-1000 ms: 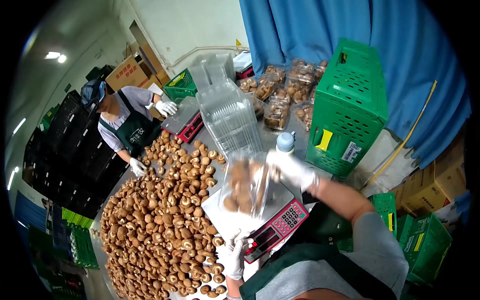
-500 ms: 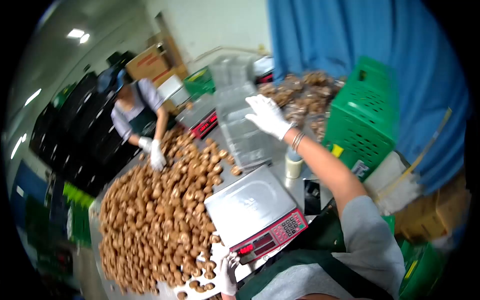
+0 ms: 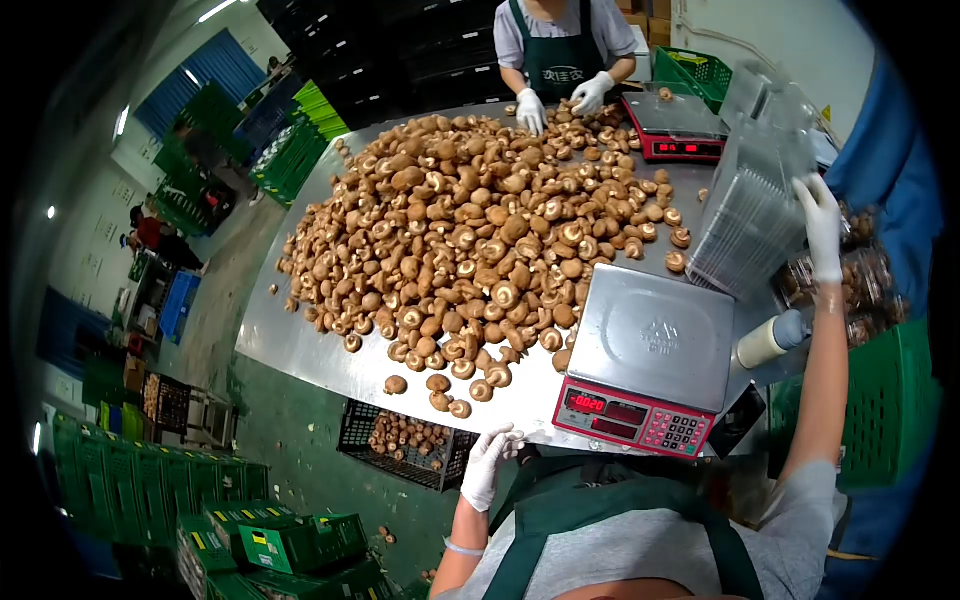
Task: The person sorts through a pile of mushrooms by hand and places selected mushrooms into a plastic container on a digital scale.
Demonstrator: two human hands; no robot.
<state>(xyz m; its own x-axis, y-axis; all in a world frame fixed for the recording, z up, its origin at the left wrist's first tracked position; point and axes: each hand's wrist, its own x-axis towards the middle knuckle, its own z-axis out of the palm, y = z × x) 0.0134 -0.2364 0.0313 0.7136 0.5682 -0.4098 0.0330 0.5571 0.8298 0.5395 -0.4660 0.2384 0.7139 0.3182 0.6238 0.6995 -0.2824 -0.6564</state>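
Observation:
My right hand [image 3: 822,228], in a white glove, is at the right edge of a tall stack of clear plastic trays [image 3: 745,215]. Its fingers close on a tray edge, partly hidden by the angle. In front of my body, by the near table edge, my left hand [image 3: 487,468] is gloved, empty and loosely open. Between the hands stands a red digital scale [image 3: 650,345]; its steel pan is bare and the display reads a negative number. A large heap of brown shiitake mushrooms [image 3: 450,230] lies left of the scale, with several loose ones near the edge.
Across the steel table [image 3: 290,340], a co-worker's gloved hands [image 3: 560,102] are at the heap beside a second scale [image 3: 675,125]. A white bottle [image 3: 770,340] and packed mushrooms [image 3: 865,280] are at right. A black crate [image 3: 400,440] of mushrooms sits below; green crates [image 3: 290,545] stand lower left.
My view has swung left and levelled. My right hand, stretched out over the trays before, is now at the stack's right edge. My left hand has come away from the scale's front corner.

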